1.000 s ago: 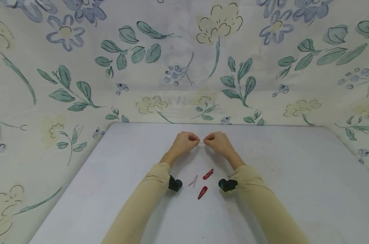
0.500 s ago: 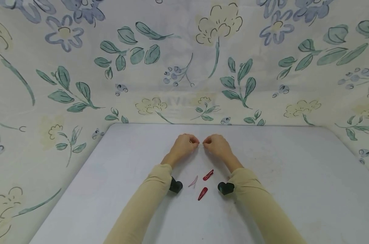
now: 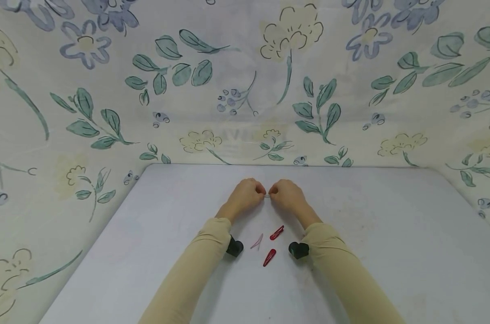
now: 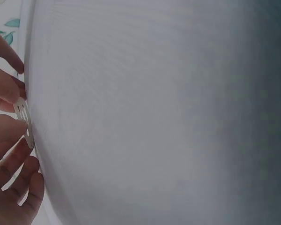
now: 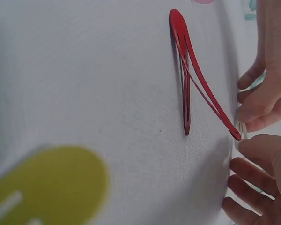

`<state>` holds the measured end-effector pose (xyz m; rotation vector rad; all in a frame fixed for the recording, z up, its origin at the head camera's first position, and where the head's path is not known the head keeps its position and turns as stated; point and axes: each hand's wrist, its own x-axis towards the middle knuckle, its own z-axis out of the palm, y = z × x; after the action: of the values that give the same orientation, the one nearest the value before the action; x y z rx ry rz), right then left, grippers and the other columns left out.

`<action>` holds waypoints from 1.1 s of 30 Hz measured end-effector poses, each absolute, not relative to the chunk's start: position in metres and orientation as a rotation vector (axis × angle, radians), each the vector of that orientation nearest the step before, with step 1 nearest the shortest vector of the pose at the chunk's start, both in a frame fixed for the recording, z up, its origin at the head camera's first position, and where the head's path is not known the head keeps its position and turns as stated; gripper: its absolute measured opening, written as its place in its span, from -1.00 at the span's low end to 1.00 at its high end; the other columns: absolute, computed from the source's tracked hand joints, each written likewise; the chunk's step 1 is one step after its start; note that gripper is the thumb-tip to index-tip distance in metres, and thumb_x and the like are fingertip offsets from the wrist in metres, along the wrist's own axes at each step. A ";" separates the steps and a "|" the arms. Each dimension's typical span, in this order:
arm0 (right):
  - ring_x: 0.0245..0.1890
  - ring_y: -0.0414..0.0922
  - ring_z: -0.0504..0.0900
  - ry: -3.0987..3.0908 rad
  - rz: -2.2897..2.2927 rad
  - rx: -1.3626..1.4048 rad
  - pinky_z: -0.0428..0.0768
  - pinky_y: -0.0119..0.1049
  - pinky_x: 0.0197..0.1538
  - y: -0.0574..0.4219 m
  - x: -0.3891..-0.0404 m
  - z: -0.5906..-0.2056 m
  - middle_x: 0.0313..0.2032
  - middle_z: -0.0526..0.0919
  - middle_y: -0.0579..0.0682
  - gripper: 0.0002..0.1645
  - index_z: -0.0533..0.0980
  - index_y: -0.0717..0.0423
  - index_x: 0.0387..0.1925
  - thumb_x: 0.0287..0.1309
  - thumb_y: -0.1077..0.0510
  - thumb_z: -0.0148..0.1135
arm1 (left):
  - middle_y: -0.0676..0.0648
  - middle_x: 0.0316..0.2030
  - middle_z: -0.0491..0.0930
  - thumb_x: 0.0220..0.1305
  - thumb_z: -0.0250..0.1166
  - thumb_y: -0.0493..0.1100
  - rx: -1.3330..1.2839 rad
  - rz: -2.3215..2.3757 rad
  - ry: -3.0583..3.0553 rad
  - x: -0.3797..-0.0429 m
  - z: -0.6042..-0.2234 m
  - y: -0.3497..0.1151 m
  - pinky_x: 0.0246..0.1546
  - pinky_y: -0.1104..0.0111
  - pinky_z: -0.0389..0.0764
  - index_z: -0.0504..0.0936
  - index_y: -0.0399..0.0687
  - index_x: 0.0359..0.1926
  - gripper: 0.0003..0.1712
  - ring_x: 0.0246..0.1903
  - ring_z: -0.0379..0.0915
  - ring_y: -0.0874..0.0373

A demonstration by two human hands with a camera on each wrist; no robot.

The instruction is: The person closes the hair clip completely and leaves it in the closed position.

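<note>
Fingertips of my left hand (image 3: 248, 194) and right hand (image 3: 286, 195) face each other near the far part of the table, pinching a small pale snap hair clip (image 3: 267, 195) between them. The left wrist view gives the clip (image 4: 22, 117) a whitish colour with long slots, one hand at each end. Fingers partly cover it. Nearer the body lie a red snap clip (image 3: 276, 233) with its arms spread apart, a second red clip (image 3: 269, 258) lying flat, and a pink clip (image 3: 256, 242), also spread. The spread red clip (image 5: 178, 22) looms large in the right wrist view.
A white-covered table (image 3: 164, 211) meets a floral cloth backdrop (image 3: 229, 81) at its far edge. Black wrist cameras (image 3: 299, 250) hang under both sleeves. A blurred yellow-green shape (image 5: 61, 183) fills a lower corner of the right wrist view.
Both hands have drawn slightly toward the body and closer together, still pinching the pale clip. It was mostly hidden half a second ago and shows again now. The clips on the table stayed put.
</note>
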<state>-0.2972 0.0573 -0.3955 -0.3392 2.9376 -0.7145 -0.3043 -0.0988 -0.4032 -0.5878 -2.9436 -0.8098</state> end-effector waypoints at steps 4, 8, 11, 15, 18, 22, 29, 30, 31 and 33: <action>0.00 0.01 0.60 2.924 -0.722 -0.333 0.52 -0.08 0.13 0.058 -0.298 -0.396 -0.10 0.68 0.07 -0.77 0.68 0.14 -0.10 0.30 0.18 0.21 | -0.11 -0.28 0.66 0.19 0.32 -0.30 -0.592 -0.790 -2.944 -0.304 -0.403 -0.099 0.00 0.19 0.51 0.76 -0.18 -0.29 -0.89 -0.16 0.56 0.00; 0.00 0.01 0.60 2.911 -0.732 -0.341 0.52 -0.08 0.14 0.060 -0.298 -0.397 -0.09 0.69 0.07 -0.76 0.68 0.15 -0.09 0.30 0.17 0.21 | -0.10 -0.27 0.66 0.19 0.32 -0.28 -0.587 -0.788 -2.946 -0.303 -0.403 -0.099 0.02 0.18 0.50 0.76 -0.17 -0.28 -0.89 -0.13 0.55 0.00; 0.00 0.01 0.60 2.902 -0.743 -0.339 0.52 -0.08 0.15 0.061 -0.298 -0.396 -0.09 0.69 0.07 -0.76 0.68 0.15 -0.09 0.29 0.18 0.21 | -0.09 -0.26 0.65 0.18 0.31 -0.28 -0.581 -0.800 -2.954 -0.303 -0.402 -0.099 0.02 0.18 0.50 0.75 -0.17 -0.28 -0.88 -0.13 0.55 0.01; 0.02 0.02 0.59 2.890 -0.760 -0.327 0.50 -0.07 0.16 0.062 -0.297 -0.395 -0.09 0.69 0.07 -0.76 0.67 0.16 -0.08 0.29 0.19 0.21 | -0.10 -0.25 0.65 0.17 0.30 -0.30 -0.577 -0.826 -2.963 -0.302 -0.401 -0.100 0.00 0.19 0.51 0.75 -0.17 -0.28 -0.88 -0.15 0.55 0.02; 0.02 0.02 0.59 2.882 -0.763 -0.321 0.50 -0.07 0.17 0.062 -0.296 -0.394 -0.08 0.69 0.07 -0.76 0.66 0.16 -0.06 0.30 0.19 0.21 | -0.11 -0.24 0.65 0.17 0.30 -0.30 -0.575 -0.846 -2.964 -0.302 -0.400 -0.099 -0.02 0.20 0.52 0.75 -0.17 -0.26 -0.86 -0.16 0.55 0.03; 0.01 0.01 0.58 2.878 -0.749 -0.326 0.50 -0.07 0.17 0.065 -0.296 -0.392 -0.07 0.68 0.08 -0.75 0.66 0.17 -0.05 0.30 0.18 0.20 | -0.11 -0.21 0.65 0.17 0.29 -0.29 -0.565 -0.883 -2.958 -0.300 -0.399 -0.100 -0.04 0.21 0.52 0.74 -0.17 -0.23 -0.84 -0.18 0.54 0.04; -0.07 -0.03 0.60 2.864 -0.801 -0.350 0.57 -0.12 0.07 0.074 -0.292 -0.390 -0.06 0.69 0.07 -0.72 0.65 0.17 -0.02 0.29 0.16 0.21 | -0.08 -0.22 0.64 0.18 0.30 -0.28 -0.544 -0.984 -2.944 -0.295 -0.396 -0.104 -0.17 0.29 0.52 0.73 -0.16 -0.19 -0.83 -0.24 0.52 0.08; -0.08 -0.03 0.60 2.860 -0.815 -0.357 0.58 -0.13 0.05 0.075 -0.291 -0.389 -0.06 0.69 0.07 -0.71 0.65 0.17 -0.02 0.29 0.16 0.22 | -0.08 -0.21 0.64 0.19 0.30 -0.27 -0.542 -1.000 -2.942 -0.294 -0.395 -0.105 -0.19 0.30 0.52 0.73 -0.15 -0.19 -0.82 -0.24 0.51 0.09; -0.08 -0.03 0.60 2.859 -0.822 -0.372 0.58 -0.13 0.05 0.076 -0.289 -0.388 -0.06 0.69 0.07 -0.72 0.65 0.16 -0.02 0.29 0.16 0.22 | -0.08 -0.21 0.63 0.19 0.30 -0.27 -0.545 -1.016 -2.939 -0.293 -0.394 -0.106 -0.22 0.31 0.52 0.73 -0.15 -0.18 -0.82 -0.25 0.51 0.09; -0.06 -0.02 0.60 2.864 -0.835 -0.415 0.58 -0.11 0.06 0.079 -0.286 -0.387 -0.05 0.69 0.08 -0.72 0.65 0.16 -0.02 0.29 0.16 0.21 | -0.07 -0.20 0.64 0.19 0.30 -0.27 -0.552 -1.031 -2.926 -0.290 -0.392 -0.107 -0.23 0.32 0.52 0.73 -0.13 -0.17 -0.82 -0.24 0.51 0.09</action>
<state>-0.2860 0.0791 -0.3870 -0.4153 2.8640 -0.8354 -0.2904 -0.1073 -0.3919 -0.5520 -2.9264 -1.0312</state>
